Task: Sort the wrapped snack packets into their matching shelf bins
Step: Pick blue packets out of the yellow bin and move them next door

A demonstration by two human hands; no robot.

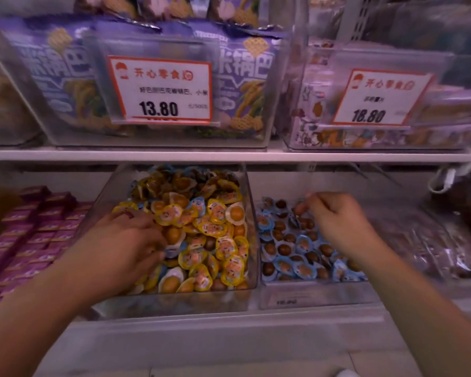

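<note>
- Your two forearms reached up from the bottom corners toward the lower shelf, one to each clear bin.
- Your left hand lay in the middle bin, fingers curled down among the yellow-wrapped packets; blur hid whether they gripped one, so I cannot tell.
- A few blue wrappers sat mixed into that yellow pile, near your left fingertips.
- Your right hand hovered over the right bin, fingertips pinched together, apparently on a small dark packet.
- Blue-wrapped packets covered the floor of that bin in a shallow layer.
- Pink boxes filled the space left of the middle bin.
- Above, purple snack bags stood behind a price card reading 13.80; another card read 18.80.
</note>
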